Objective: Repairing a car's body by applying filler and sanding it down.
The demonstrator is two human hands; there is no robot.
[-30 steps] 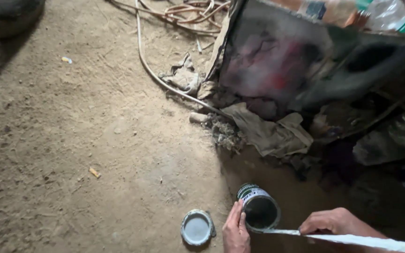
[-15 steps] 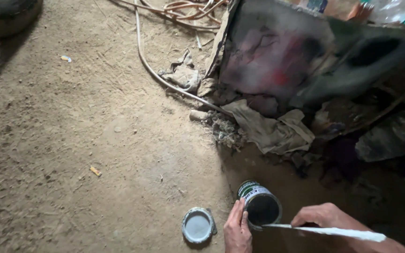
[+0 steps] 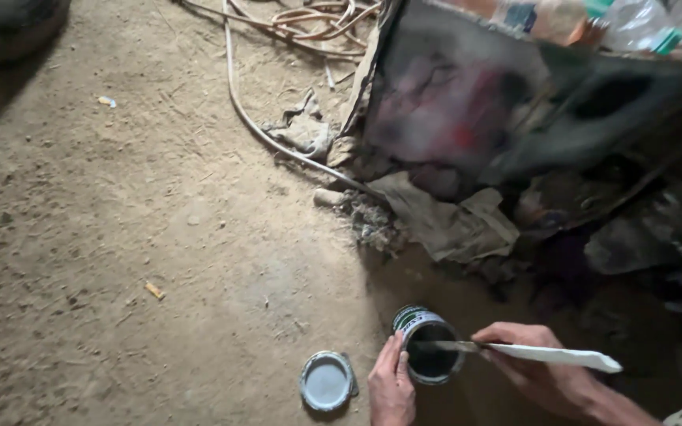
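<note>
A small round tin can (image 3: 428,347) with dark contents stands open on the dirt floor at the bottom centre. My left hand (image 3: 391,386) grips the can's near side and steadies it. My right hand (image 3: 538,367) holds a flat pale stick (image 3: 546,354) whose dark end reaches over the can's mouth. The can's round metal lid (image 3: 327,382) lies flat on the ground just left of my left hand.
A spray-stained dark panel (image 3: 467,102) leans at the upper right above crumpled rags (image 3: 444,213) and debris. A hose (image 3: 262,126) and tangled cables (image 3: 309,20) run along the top. Plastic bottles (image 3: 641,24) sit at the top right; a tyre (image 3: 1,24) at top left.
The can, both hands and the stick have stayed together with small shifts; the stick's dark end has moved slightly across the can's mouth. The view has shifted a little.
</note>
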